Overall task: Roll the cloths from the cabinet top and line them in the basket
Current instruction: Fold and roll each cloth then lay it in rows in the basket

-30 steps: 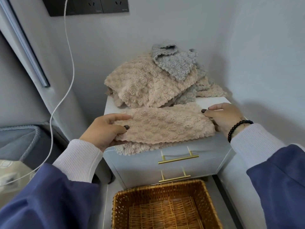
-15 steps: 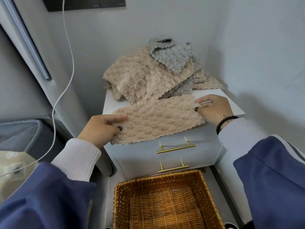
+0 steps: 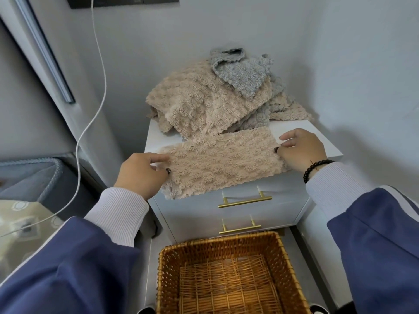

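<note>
Left hand [image 3: 141,175] and right hand [image 3: 301,150] each pinch an end of a folded beige cloth [image 3: 221,162] at the white cabinet top's [image 3: 317,141] front edge. Unrolled pile [image 3: 213,98] behind; wicker basket [image 3: 226,243] holds nothing: barely begun.

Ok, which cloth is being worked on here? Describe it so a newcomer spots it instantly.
Find the white cabinet in the corner. At its front edge lies the beige cloth, folded into a flat strip, the left hand and right hand pinching its ends. Unlike the heap behind, it is smoothed out, alone.
</note>
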